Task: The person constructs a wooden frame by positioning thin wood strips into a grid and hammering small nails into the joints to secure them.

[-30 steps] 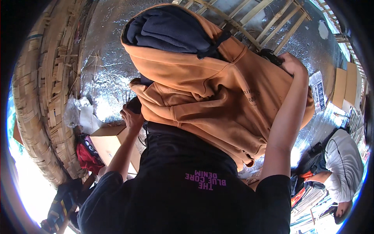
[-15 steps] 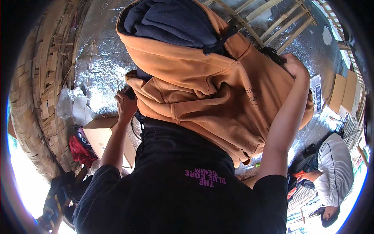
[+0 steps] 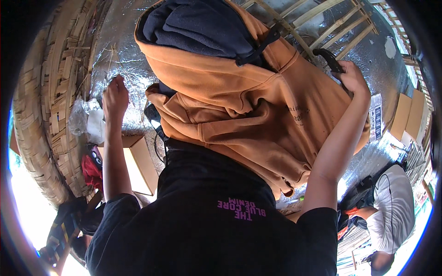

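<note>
An orange-brown hoodie point(image 3: 239, 115) with a dark navy lining point(image 3: 195, 30) is spread in front of me, its folds bunched toward my body. My right hand point(image 3: 355, 79) is closed around a black curved strap-like piece point(image 3: 329, 60) at the hoodie's far right edge. Off to the left of the garment, my left hand point(image 3: 115, 99) is raised with its fingers drawn together. Whatever they may hold is too small to make out; thin pale strands show just beyond the fingertips. A small black object point(image 3: 152, 112) lies at the hoodie's left edge.
A cardboard box point(image 3: 145, 165) stands under my left forearm, near a clear plastic bag point(image 3: 80, 117). Woven bamboo point(image 3: 46, 106) lines the left; a bamboo slat frame point(image 3: 331, 27) is at the far right. Another person in a white shirt point(image 3: 393, 207) bends at the lower right.
My left hand has left the hoodie's left edge and moved up and left, uncovering the small black object there. More of the black curved piece now shows by my right hand.
</note>
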The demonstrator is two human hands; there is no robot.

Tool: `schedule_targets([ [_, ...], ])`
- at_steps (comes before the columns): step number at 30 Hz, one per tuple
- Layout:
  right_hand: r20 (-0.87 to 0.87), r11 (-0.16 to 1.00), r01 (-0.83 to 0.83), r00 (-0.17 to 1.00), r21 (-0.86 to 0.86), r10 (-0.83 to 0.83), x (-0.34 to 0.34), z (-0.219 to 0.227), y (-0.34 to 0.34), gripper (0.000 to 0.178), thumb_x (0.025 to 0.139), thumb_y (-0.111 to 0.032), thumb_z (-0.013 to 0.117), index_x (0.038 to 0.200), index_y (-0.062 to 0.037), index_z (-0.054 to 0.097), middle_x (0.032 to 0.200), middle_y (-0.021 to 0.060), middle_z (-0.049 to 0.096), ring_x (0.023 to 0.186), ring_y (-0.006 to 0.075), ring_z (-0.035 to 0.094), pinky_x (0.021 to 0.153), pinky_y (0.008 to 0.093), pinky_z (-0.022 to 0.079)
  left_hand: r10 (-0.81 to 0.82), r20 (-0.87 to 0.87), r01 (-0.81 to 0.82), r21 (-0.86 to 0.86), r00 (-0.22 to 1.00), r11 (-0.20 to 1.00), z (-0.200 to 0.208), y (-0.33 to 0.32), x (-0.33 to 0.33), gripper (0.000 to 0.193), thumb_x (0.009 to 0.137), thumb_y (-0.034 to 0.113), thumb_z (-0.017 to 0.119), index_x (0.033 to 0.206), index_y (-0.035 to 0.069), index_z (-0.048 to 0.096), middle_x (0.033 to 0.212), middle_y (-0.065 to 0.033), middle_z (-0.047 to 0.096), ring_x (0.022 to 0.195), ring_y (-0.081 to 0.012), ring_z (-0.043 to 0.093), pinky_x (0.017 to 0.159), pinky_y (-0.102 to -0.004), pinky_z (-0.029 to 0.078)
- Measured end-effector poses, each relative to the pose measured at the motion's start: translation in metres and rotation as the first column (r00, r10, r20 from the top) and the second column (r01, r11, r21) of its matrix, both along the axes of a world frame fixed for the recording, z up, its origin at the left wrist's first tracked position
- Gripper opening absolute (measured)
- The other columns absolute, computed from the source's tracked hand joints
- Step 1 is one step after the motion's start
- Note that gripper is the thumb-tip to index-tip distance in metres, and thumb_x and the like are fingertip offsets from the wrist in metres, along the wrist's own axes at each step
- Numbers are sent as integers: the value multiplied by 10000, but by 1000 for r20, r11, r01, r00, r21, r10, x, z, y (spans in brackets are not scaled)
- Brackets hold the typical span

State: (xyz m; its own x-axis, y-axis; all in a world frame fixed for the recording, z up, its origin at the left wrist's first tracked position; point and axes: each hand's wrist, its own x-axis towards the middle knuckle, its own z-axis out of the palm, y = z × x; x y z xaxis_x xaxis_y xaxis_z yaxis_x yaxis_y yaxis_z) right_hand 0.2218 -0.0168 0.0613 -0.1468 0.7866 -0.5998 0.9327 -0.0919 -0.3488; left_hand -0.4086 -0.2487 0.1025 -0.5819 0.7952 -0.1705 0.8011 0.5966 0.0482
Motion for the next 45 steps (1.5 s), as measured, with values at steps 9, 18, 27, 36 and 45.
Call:
schedule_targets([
  [9,68,996,-24,997,86,18,5,3,1,337,822,-152,762,1154,-114,720,998,182,723,896,316,701,821,408,516,-467,165,285,605,869,744,76,91,116,230,988,217,642,908,2,647,625,-73,574,554,-128,601,554,-303,508],
  [18,-23,969,1,1000,246,4,7,-8,7,325,894,-200,694,1191,-74,654,1116,231,693,1068,410,661,905,474,510,-653,563,679,207,506,704,102,241,255,578,953,510,621,1269,44,488,1213,-151,503,1134,-277,487,940,-444,404],
  [27,-8,890,287,953,353,-304,-3,2,14,433,990,-386,549,1259,-52,603,1157,266,678,1146,451,621,946,534,519,-497,85,500,-11,863,866,-108,339,329,593,999,418,481,1445,27,464,1508,-220,431,1444,-385,348,1148,-561,320],
  [36,-221,706,550,832,446,-509,-3,12,34,420,956,-400,598,1128,-21,656,1043,264,707,1019,437,682,863,487,547,-722,-205,734,380,660,563,-148,329,342,613,1020,441,456,1475,34,398,1544,-215,345,1476,-390,256,1172,-633,215],
  [45,-368,638,625,781,451,-505,-1,2,30,369,926,-381,664,1019,-24,686,853,211,716,836,355,722,729,428,538,-599,-177,620,338,781,708,-171,335,335,780,1013,572,358,1578,57,207,1651,-197,183,1534,-361,152,1192,-648,99],
])
